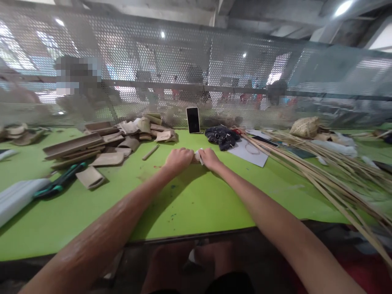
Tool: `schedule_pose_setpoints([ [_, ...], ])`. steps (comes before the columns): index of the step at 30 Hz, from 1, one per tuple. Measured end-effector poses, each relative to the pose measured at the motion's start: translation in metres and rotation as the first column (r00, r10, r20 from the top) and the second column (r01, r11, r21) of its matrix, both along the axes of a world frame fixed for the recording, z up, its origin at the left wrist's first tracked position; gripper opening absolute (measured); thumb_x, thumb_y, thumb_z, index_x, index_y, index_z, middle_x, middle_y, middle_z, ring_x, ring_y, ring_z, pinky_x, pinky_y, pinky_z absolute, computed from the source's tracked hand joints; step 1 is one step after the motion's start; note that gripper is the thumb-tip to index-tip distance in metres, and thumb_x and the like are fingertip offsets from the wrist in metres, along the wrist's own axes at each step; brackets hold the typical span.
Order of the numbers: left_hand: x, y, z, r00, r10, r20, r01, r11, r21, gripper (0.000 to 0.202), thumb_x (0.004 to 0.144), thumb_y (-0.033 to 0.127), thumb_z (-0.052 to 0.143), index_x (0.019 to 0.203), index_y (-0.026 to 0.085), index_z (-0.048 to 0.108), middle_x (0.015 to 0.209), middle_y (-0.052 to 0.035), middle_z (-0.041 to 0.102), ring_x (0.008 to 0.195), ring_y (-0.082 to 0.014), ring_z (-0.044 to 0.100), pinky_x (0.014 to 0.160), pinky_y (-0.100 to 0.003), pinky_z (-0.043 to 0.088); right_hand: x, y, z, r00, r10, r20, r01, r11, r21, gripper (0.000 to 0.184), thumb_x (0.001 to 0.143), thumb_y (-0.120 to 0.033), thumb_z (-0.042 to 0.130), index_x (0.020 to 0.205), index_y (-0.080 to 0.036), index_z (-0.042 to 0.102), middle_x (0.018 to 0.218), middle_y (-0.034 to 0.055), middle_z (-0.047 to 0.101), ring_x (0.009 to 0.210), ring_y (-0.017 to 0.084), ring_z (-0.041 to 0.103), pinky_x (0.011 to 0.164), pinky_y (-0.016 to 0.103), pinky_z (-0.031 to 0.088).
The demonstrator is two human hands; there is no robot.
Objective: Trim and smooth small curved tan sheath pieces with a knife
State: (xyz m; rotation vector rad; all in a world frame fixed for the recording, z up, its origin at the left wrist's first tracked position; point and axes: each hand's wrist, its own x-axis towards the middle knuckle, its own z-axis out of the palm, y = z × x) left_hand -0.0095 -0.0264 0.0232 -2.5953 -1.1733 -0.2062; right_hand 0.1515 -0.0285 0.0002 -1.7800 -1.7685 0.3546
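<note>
My left hand (180,158) is closed on a small tan piece of bamboo (196,160), above the green table in front of me. Most of that piece is hidden by the fingers. Against it, my right hand (210,158) pinches a white folded scrap (200,155) that looks like paper or sandpaper; its exact kind is unclear. The two hands almost meet. Left of them a short bamboo stick (150,152) lies on the tabletop.
Cut bamboo pieces (107,143) are heaped at the left, near green-handled shears (59,183) and a white block (18,198). A phone (193,120) stands against the mesh screen (171,61). Dark cloth (222,136), paper (251,153) and long bamboo strips (306,167) occupy the right.
</note>
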Motion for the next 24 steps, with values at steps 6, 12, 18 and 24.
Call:
schedule_pose_setpoints([
  [6,0.003,0.009,0.004,0.999,0.035,-0.039,-0.037,0.999,-0.028,0.030,0.098,0.027,0.043,0.096,0.012,0.069,0.091,-0.0156,0.074,0.083,-0.0275,0.070,0.062,-0.030,0.044,-0.004,-0.018,0.020,0.976,0.061,0.209,-0.104,0.973,0.205,0.042,0.100,-0.024,0.036,0.065,-0.016,0.058,0.070,0.0037,0.060,0.069,0.014,0.050,0.067,0.026,0.032],
  [12,0.004,0.011,0.007,0.998,0.045,-0.037,-0.047,0.997,-0.056,0.033,0.100,0.033,0.042,0.099,0.015,0.070,0.092,-0.0147,0.074,0.082,-0.0263,0.071,0.064,-0.029,0.044,-0.010,-0.028,0.023,0.945,0.083,0.316,-0.152,0.968,0.199,0.044,0.103,-0.027,0.032,0.075,-0.015,0.063,0.076,0.0063,0.064,0.064,0.015,0.050,0.066,0.028,0.033],
  [18,0.003,0.016,0.006,0.999,0.025,-0.041,-0.026,0.999,-0.026,0.031,0.098,0.028,0.042,0.099,0.014,0.070,0.090,-0.0159,0.074,0.081,-0.0282,0.071,0.064,-0.032,0.045,-0.011,-0.023,0.019,0.957,0.053,0.284,-0.122,0.965,0.233,0.042,0.102,-0.025,0.033,0.074,-0.015,0.062,0.075,0.0069,0.064,0.067,0.015,0.052,0.069,0.027,0.035],
  [24,0.002,0.011,0.005,1.000,0.015,-0.020,-0.016,1.000,-0.012,0.032,0.098,0.027,0.042,0.093,0.013,0.070,0.089,-0.0157,0.074,0.081,-0.0295,0.071,0.063,-0.033,0.045,-0.007,-0.010,0.013,0.980,0.036,0.195,-0.074,0.979,0.191,0.043,0.102,-0.023,0.034,0.067,-0.016,0.059,0.068,0.0040,0.061,0.063,0.014,0.050,0.065,0.027,0.033],
])
